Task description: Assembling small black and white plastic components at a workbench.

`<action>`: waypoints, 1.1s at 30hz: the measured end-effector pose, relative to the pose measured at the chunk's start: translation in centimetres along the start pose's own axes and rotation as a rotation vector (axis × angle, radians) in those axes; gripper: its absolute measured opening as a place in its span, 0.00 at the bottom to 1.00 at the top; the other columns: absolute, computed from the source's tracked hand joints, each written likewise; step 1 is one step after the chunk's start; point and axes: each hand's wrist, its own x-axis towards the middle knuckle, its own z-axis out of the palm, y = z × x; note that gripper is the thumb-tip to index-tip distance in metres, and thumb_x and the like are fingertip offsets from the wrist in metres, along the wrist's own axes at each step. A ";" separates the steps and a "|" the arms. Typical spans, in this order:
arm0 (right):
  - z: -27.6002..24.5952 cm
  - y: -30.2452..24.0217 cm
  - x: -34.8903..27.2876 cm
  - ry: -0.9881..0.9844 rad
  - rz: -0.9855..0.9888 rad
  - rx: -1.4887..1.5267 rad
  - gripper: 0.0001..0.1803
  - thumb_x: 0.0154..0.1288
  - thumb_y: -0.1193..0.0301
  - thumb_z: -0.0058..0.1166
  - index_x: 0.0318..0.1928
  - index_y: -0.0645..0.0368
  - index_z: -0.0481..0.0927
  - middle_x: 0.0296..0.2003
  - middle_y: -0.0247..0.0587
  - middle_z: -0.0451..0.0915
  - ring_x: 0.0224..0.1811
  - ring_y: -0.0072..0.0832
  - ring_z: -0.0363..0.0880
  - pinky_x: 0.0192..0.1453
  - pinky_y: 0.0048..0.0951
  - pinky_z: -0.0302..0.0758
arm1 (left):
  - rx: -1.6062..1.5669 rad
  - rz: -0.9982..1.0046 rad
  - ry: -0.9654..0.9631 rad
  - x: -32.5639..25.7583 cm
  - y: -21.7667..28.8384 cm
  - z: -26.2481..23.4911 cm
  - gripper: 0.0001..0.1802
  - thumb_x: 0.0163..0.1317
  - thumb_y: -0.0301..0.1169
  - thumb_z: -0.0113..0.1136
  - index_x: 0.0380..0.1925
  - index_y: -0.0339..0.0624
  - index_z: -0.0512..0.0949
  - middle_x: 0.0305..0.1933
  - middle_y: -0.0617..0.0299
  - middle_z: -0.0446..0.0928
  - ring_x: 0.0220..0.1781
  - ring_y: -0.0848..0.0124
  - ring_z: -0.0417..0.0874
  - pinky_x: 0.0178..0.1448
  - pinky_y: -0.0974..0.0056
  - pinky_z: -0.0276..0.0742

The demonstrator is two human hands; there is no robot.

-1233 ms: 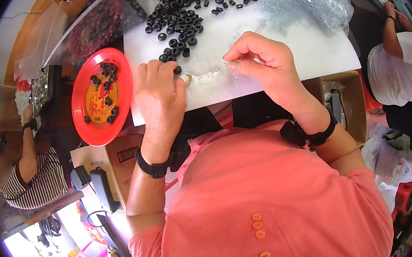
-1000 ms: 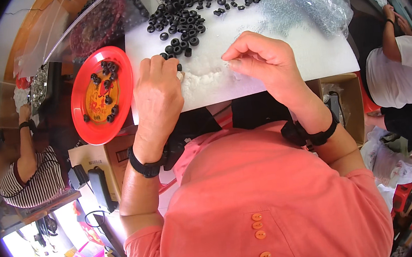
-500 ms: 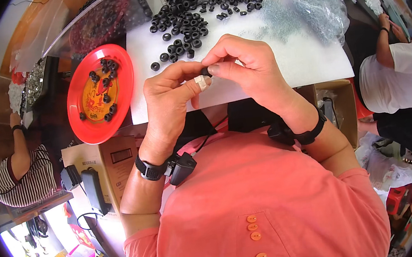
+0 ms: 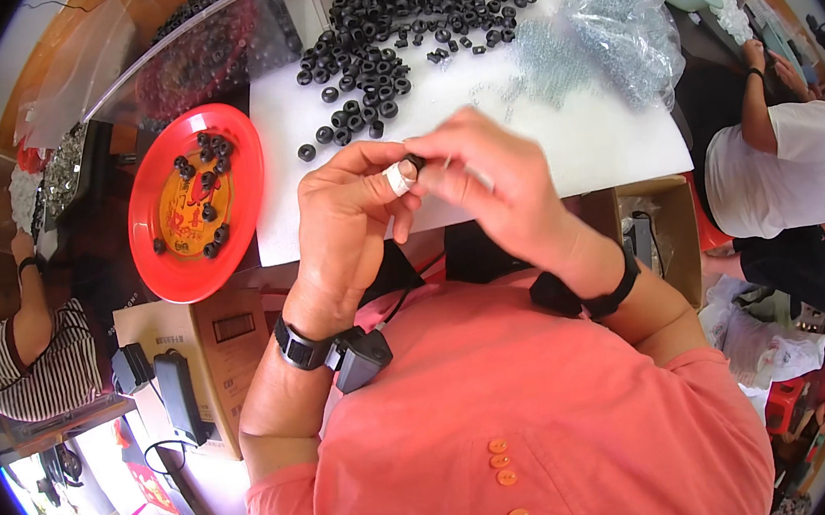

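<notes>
- While your two hands are up in front of your chest, they meet over the near edge of the white sheet.
- Your left hand has white tape on its thumb, and its fingers pinch a small black ring.
- Your right hand presses in from the other side, and its fingertips touch that same ring, so both hands are closed together on it.
- What your right fingers hold besides the ring is too small to tell.
- Each of your wrists wears a black band, and a small black box hangs from the left one.
- Farther up the white sheet from your hands lies a big pile of black rings.
- A few loose rings sit between that pile and your hands, near your left thumb.
- At the far right of the white sheet is a clear bag of tiny shiny bits.
- Just off the left edge of the white sheet sits a red plate with a yellow middle, and some black rings lie in it.
- Beyond the left side of the white sheet, past the red plate, a person in a striped shirt is seated.
- Off the right side of the white sheet sits another person in a white shirt.
</notes>
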 end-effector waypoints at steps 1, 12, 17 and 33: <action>0.3 0.2 -0.8 -0.013 -0.085 -0.149 0.14 0.63 0.79 0.59 0.49 0.65 0.79 0.33 0.43 0.75 0.32 0.31 0.79 0.36 0.28 0.75 | -0.004 0.008 -0.002 -0.1 0.1 0.1 0.09 0.64 0.20 0.59 0.43 0.27 0.78 0.35 0.50 0.83 0.30 0.70 0.82 0.23 0.71 0.71; -0.6 -0.5 -0.7 -0.046 -0.025 0.039 0.17 0.62 0.81 0.60 0.52 0.64 0.80 0.35 0.38 0.76 0.33 0.23 0.76 0.34 0.22 0.74 | 0.004 0.044 -0.009 -0.5 -0.4 0.2 0.09 0.63 0.20 0.60 0.43 0.28 0.79 0.34 0.54 0.81 0.31 0.71 0.80 0.25 0.71 0.72; -0.7 -0.6 -0.6 -0.061 -0.031 0.079 0.16 0.62 0.81 0.60 0.51 0.64 0.81 0.35 0.38 0.78 0.34 0.22 0.77 0.34 0.21 0.74 | 0.014 0.024 -0.019 -0.8 -0.3 -0.1 0.09 0.63 0.20 0.60 0.43 0.28 0.80 0.34 0.55 0.81 0.32 0.71 0.80 0.25 0.71 0.73; -0.4 -1.3 -1.6 -0.141 0.104 0.068 0.12 0.60 0.79 0.62 0.45 0.61 0.79 0.33 0.36 0.79 0.32 0.21 0.77 0.35 0.24 0.74 | 0.039 0.012 -0.008 -0.9 -0.1 -0.1 0.10 0.63 0.18 0.55 0.44 0.27 0.79 0.36 0.52 0.82 0.32 0.70 0.81 0.25 0.71 0.73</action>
